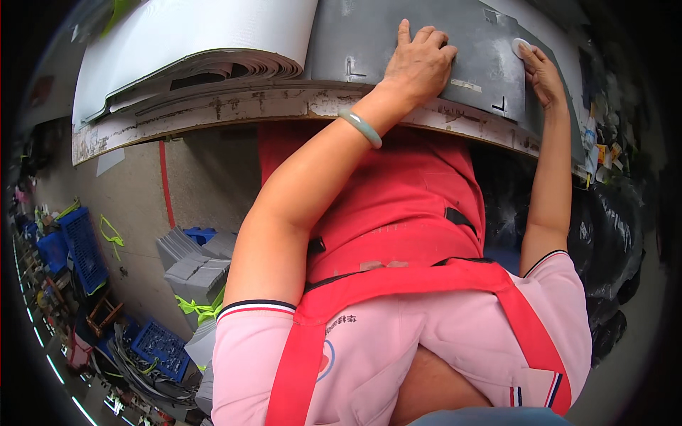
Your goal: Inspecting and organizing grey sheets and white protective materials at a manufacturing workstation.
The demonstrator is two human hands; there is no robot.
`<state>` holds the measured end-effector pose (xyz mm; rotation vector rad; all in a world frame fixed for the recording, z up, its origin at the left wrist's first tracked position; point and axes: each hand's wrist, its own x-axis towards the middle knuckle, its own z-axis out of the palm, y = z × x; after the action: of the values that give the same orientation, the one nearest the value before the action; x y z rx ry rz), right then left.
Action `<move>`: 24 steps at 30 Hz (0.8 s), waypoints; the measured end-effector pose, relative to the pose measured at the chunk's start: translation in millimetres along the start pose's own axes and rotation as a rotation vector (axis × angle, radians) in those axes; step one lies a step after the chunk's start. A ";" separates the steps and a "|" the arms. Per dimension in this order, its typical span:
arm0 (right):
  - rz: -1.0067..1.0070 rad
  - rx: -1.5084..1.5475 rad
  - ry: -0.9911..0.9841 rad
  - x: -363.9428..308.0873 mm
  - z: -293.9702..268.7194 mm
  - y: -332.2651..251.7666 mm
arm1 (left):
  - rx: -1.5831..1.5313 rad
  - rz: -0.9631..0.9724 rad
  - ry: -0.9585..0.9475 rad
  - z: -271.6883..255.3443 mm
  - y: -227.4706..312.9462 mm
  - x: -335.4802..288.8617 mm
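Across the tabletop lies a dark grey sheet [355,35] with whitish smudges and black corner marks. My left hand [420,67] rests on it, fingers bent and a little apart, with nothing visible in them. Farther right, at the sheet's right edge, my right hand [545,78] pinches a small flat white round piece [521,47] between thumb and fingers. The round piece touches or hovers just over the sheet; I cannot tell which. A pale strip [466,85] is stuck to the sheet between my hands.
To the left, a thick stack of white sheets [206,28] folds over on the worn table edge [284,104]. Stacked grey pieces [199,273] tied with green strips and blue crates [82,245] stand on the floor at left. Black plastic bags [611,227] are at right.
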<state>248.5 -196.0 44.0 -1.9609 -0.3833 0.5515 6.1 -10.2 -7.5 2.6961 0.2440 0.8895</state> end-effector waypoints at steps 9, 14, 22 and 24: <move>-0.014 0.822 -0.349 -5.2 -0.8 20.5 | -0.311 0.270 -0.165 -71.8 47.3 -35.2; -0.048 1.126 -0.166 13.3 18.0 31.9 | -0.119 0.088 -0.392 -93.1 -24.2 -17.6; -0.015 1.130 -0.212 9.2 20.0 36.9 | -0.399 -0.085 -0.558 -102.0 -39.0 -5.3; -0.033 1.033 -0.152 12.9 21.3 40.6 | -0.401 -0.075 -0.535 -102.4 -41.2 -7.1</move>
<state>249.1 -191.1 -3.3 -0.9213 -0.1584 0.6943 -64.2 49.4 53.7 2.4109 0.0400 0.1478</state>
